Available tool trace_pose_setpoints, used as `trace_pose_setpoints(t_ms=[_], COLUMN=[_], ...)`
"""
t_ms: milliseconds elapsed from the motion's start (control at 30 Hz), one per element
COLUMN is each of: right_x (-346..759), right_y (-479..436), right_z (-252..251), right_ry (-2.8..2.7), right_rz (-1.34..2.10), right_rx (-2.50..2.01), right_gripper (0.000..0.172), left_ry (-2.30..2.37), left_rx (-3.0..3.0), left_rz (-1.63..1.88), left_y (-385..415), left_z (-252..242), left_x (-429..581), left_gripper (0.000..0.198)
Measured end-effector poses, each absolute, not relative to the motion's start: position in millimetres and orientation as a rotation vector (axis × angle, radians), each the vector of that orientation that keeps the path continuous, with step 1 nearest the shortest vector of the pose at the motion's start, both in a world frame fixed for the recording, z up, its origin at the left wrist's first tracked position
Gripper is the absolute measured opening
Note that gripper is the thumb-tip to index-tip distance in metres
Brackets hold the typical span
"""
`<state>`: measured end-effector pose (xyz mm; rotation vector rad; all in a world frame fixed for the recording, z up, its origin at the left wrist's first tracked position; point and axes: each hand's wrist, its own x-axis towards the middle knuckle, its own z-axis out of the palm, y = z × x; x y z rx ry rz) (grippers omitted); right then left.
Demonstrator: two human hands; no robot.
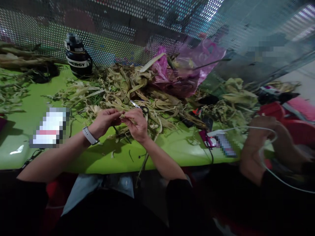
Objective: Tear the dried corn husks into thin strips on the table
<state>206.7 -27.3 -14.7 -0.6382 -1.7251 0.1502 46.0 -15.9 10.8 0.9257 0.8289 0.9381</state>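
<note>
My left hand (pixel 103 122), with a white watch (pixel 90 135) on its wrist, is closed in a pinch over the green table. Its fingertips meet those of my right hand (pixel 136 124), which is pinched too. Between them shows a small pale green plant piece (pixel 122 116), mostly covered by the fingers. Just beyond my right hand lie scissors (pixel 144 109), blades pointing away to the left, on a heap of dried husks and stems (pixel 125 86). Small plant scraps (pixel 112 153) are scattered on the table below my hands.
A dark bottle (pixel 78 57) stands behind the heap, by a perforated metal screen (pixel 118 36). A pink plastic bag (pixel 183 70) holds plant matter. A phone (pixel 50 127) lies left. At right are another phone (pixel 226 145), a white cable (pixel 246 127) and a co-worker's arms (pixel 256 144).
</note>
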Motion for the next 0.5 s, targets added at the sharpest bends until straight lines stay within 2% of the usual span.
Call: trace_pose_setpoints(t_ms=[233,500], right_x=[207.6,210.8], right_y=[-28.0,-27.2], right_z=[-17.2,-11.4], right_ry=[-1.698,-1.712], right_rz=[0.16,0.229], right_rx=[-0.906,-0.938], right_gripper=[0.013,0.019], left_ry=[0.904,0.904], left_rx=[0.948,1.092], left_rz=[1.005,1.042], left_y=[-12.0,-13.3], left_z=[19.7,17.6], left_x=[41.6,46.9], left_gripper=[0.03,0.03])
